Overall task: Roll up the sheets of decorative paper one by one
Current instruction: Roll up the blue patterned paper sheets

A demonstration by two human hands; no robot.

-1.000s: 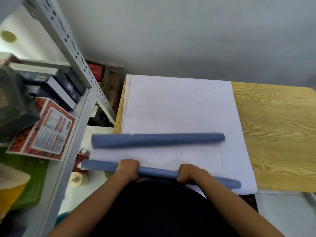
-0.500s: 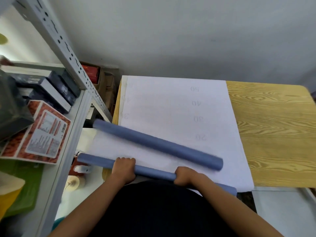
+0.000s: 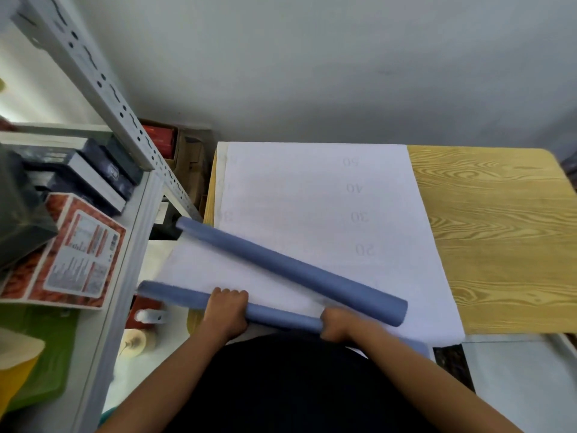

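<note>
A white sheet of decorative paper (image 3: 312,195) with faint numbers lies flat on the wooden table (image 3: 493,232). At the near edge both hands grip one long blue-grey roll (image 3: 281,317): my left hand (image 3: 226,310) curls round it left of centre, my right hand (image 3: 338,323) curls round it further right. A second blue-grey roll (image 3: 290,270) lies loose and slanted on the sheet, just beyond the held one, its left end sticking out past the table's left edge.
A grey metal shelf upright (image 3: 103,89) and shelf board with dark boxes (image 3: 78,173) and a red printed carton (image 3: 71,251) stand close on the left. Bare table wood is at the right. A grey wall rises behind the table.
The loose roll has swung from lying level to slanting, its left end further away and its right end nearer my right hand. Both hands keep their grip on the near roll.
</note>
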